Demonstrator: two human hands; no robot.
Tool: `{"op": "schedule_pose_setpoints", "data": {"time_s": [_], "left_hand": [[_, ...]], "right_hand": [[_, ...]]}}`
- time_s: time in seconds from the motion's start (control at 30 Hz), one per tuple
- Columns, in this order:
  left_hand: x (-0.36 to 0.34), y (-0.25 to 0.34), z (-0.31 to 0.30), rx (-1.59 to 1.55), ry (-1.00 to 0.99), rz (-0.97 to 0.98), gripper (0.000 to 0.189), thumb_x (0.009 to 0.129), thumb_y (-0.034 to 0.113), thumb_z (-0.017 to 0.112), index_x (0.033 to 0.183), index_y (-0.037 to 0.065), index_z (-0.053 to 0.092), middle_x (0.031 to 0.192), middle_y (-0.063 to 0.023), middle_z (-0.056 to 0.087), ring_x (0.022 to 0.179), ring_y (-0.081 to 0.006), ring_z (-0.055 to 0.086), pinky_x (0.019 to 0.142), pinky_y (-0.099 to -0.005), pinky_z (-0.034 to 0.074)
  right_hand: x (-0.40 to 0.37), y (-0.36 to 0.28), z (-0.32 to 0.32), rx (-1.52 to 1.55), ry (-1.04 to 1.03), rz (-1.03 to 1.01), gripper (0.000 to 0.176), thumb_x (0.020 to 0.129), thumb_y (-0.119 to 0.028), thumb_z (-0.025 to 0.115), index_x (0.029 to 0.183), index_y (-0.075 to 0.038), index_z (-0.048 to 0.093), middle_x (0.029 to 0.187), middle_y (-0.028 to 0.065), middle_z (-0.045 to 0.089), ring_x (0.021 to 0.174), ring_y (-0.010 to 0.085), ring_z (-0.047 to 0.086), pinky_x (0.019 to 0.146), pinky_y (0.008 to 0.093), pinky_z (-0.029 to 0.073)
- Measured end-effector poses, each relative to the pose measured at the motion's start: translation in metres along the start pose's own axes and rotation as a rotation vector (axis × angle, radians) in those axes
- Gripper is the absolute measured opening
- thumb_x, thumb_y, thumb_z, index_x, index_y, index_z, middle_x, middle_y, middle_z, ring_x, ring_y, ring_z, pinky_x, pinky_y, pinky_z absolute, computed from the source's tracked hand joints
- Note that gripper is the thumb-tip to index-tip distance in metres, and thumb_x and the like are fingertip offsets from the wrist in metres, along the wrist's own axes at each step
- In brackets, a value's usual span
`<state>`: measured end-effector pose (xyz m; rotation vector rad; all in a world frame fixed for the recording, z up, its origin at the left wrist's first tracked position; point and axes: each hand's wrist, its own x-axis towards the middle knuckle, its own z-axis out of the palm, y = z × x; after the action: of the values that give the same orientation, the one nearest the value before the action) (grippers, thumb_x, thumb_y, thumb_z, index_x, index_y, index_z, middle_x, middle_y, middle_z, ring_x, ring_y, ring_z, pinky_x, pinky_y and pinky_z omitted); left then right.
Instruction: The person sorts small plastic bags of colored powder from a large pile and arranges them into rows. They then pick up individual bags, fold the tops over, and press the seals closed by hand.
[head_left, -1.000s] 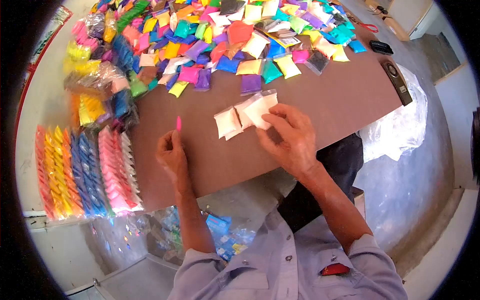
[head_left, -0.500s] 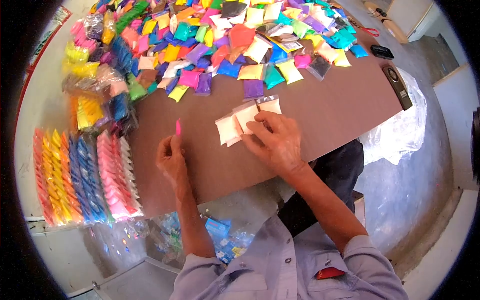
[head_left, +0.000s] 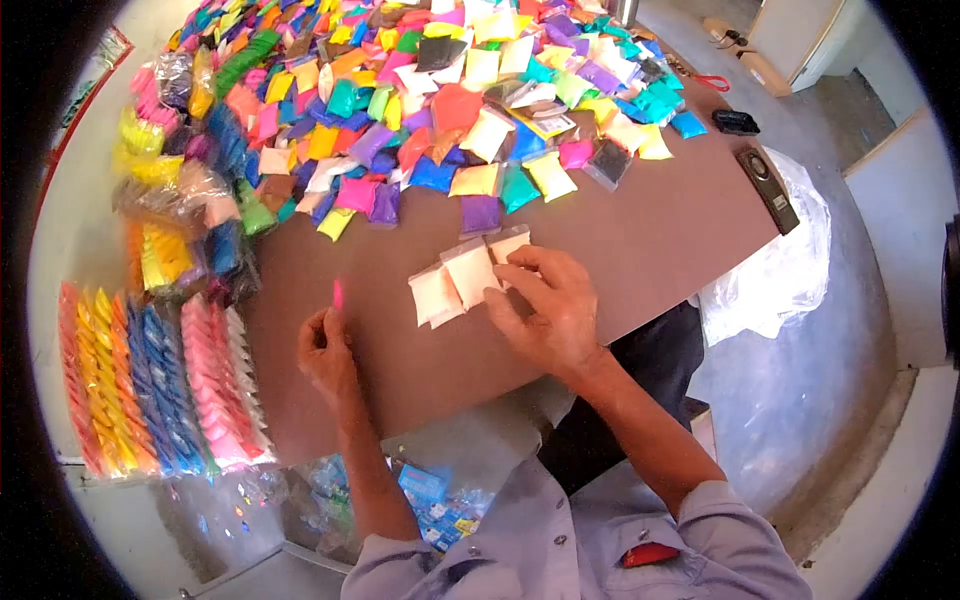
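Note:
Several pale peach packets [head_left: 468,277] lie overlapping in a short row on the brown table. My right hand [head_left: 548,300] is at the right end of this row, its thumb and forefinger apart beside the packets. No held thing shows between those fingers. To the left, above the table, my left hand [head_left: 328,350] is closed, with a small bright pink piece [head_left: 338,294] sticking up at its fingertips. A purple packet [head_left: 480,215] lies just beyond the peach row.
A big heap of coloured packets [head_left: 455,108] covers the table's far side. Bagged packets [head_left: 170,190] are piled at the left, above rows of overlapping packets [head_left: 160,380]. A black device [head_left: 767,190] and black tray [head_left: 736,122] lie at the right edge.
The camera view has shifted slightly. My right hand has drawn back from the top of the peach packets to their right end. My left hand still holds the pink piece.

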<state>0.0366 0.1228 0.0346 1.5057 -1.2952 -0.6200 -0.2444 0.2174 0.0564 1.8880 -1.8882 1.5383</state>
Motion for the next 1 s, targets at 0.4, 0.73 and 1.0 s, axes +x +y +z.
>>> {"op": "schedule_pose_setpoints", "data": {"time_s": [0.4,0.73,1.0], "left_hand": [[-0.005,0.01,0.005,0.068,0.044,0.045,0.016,0.099,0.016,0.07,0.096,0.0,0.071,0.078,0.0013,0.062,0.069,-0.0068,0.052,0.061,-0.0242,0.042],[0.004,0.002,-0.001,0.2,0.071,0.147,0.017,0.097,0.014,0.07,0.094,-0.002,0.071,0.077,-0.0027,0.064,0.071,-0.0083,0.054,0.063,-0.0267,0.044],[0.006,-0.009,-0.002,0.124,0.06,0.13,0.014,0.096,0.012,0.071,0.094,-0.002,0.072,0.077,-0.0013,0.065,0.067,-0.0087,0.055,0.061,-0.0264,0.046]], "right_hand": [[0.048,0.084,-0.037,-0.16,0.153,0.109,0.015,0.084,-0.009,0.076,0.098,-0.007,0.075,0.101,0.0121,0.072,0.091,0.035,0.069,0.08,0.0455,0.056],[0.173,0.134,-0.005,-0.349,-0.03,0.173,0.026,0.09,-0.023,0.072,0.113,-0.011,0.074,0.109,0.0117,0.072,0.1,0.0301,0.07,0.085,0.0424,0.055],[0.174,0.145,-0.008,-0.405,-0.029,0.096,0.019,0.092,-0.024,0.07,0.1,-0.008,0.075,0.095,0.0105,0.074,0.091,0.0313,0.071,0.081,0.0435,0.055]]}}
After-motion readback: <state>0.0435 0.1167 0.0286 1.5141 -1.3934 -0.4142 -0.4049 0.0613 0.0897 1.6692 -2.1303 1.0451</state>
